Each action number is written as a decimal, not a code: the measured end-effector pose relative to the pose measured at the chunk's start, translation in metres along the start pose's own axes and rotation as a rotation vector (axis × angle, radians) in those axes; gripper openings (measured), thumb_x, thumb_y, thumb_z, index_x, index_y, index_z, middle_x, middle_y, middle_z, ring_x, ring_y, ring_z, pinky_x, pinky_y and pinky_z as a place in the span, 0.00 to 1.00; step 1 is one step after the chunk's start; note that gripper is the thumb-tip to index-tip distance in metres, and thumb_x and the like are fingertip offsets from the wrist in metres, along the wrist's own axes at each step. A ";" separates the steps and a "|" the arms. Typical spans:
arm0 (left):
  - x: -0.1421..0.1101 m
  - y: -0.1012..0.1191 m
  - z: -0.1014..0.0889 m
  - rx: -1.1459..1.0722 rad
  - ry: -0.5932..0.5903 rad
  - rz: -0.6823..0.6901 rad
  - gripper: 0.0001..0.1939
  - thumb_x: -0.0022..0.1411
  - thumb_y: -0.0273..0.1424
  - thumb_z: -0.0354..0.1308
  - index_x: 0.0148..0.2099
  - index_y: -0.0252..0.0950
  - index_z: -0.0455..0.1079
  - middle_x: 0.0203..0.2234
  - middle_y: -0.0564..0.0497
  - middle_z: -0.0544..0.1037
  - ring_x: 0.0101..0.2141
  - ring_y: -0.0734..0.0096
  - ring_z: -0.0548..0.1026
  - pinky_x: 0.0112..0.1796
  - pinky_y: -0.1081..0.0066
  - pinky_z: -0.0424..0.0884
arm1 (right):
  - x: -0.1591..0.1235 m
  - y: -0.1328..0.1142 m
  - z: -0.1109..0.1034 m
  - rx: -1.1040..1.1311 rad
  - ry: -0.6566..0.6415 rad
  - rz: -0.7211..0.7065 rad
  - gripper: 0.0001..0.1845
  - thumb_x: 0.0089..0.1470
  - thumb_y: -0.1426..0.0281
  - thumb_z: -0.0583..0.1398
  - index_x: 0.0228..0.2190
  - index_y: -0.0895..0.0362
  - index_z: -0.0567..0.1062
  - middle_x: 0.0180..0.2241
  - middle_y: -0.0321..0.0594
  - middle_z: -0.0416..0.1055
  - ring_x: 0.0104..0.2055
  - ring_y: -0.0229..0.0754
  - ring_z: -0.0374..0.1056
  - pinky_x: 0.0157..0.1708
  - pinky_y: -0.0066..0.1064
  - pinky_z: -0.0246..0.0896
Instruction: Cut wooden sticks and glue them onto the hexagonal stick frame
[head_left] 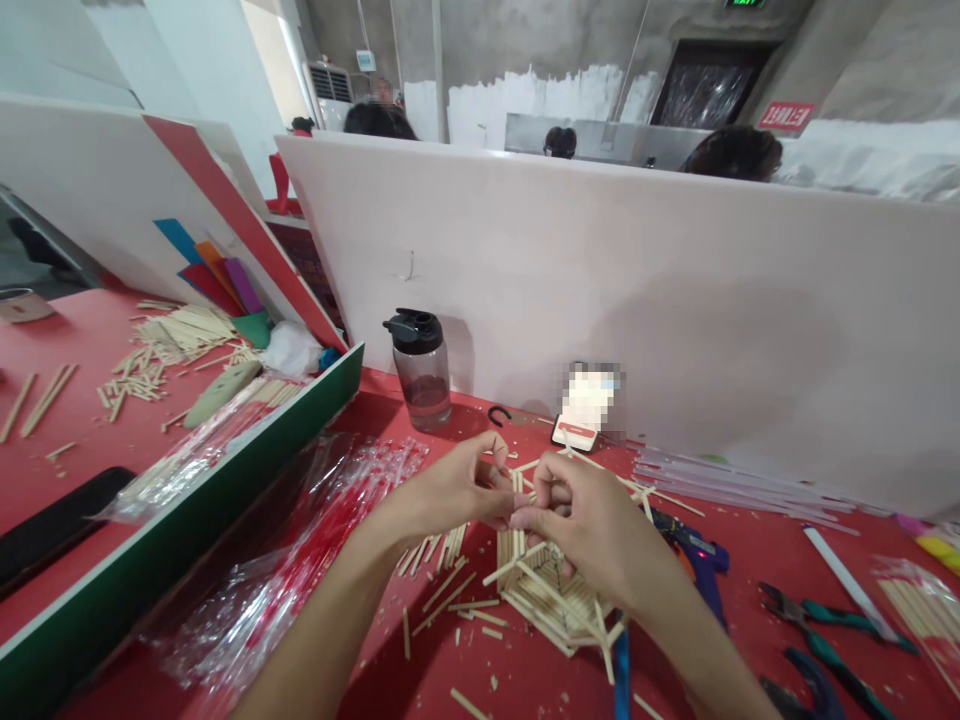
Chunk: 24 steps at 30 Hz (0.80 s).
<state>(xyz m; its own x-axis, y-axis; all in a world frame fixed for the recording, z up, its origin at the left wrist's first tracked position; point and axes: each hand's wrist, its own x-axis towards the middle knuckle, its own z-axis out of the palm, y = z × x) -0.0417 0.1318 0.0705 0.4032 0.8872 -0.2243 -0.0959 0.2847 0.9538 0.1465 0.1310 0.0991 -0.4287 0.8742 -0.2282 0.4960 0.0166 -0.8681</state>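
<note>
A many-sided frame built of thin wooden sticks [536,615] lies on the red table in front of me, with longer sticks crossing over its top. Above its left rim, my left hand [469,485] is closed, fingertips pinched beside those of the other hand. My right hand [581,510] is also closed, thumb against curled fingers, over the middle of the frame. Whatever the fingertips hold is hidden or too small to name. Short loose wooden sticks [448,590] are scattered left of the frame. Just right of my right hand lies a blue glue gun [705,565], partly covered.
A water bottle [421,375] and a phone [577,435] stand by the white partition [525,270]. Plastic-wrapped sticks [322,560] lie left, beside a green-faced board [187,500]. Green-handled pliers [825,640] and clear glue sticks [720,480] lie right. Several people sit beyond the partition.
</note>
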 end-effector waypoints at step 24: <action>-0.004 0.004 0.001 0.019 -0.031 -0.038 0.22 0.54 0.35 0.69 0.41 0.40 0.58 0.23 0.59 0.74 0.25 0.74 0.73 0.29 0.75 0.65 | 0.001 -0.002 -0.005 -0.033 -0.056 -0.051 0.11 0.49 0.72 0.64 0.25 0.54 0.65 0.26 0.33 0.69 0.25 0.35 0.65 0.23 0.26 0.59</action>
<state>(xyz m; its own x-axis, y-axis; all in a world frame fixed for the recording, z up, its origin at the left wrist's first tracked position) -0.0427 0.1295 0.0757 0.4339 0.8642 -0.2545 -0.0631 0.3109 0.9483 0.1489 0.1344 0.1022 -0.4954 0.8430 -0.2094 0.4967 0.0772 -0.8645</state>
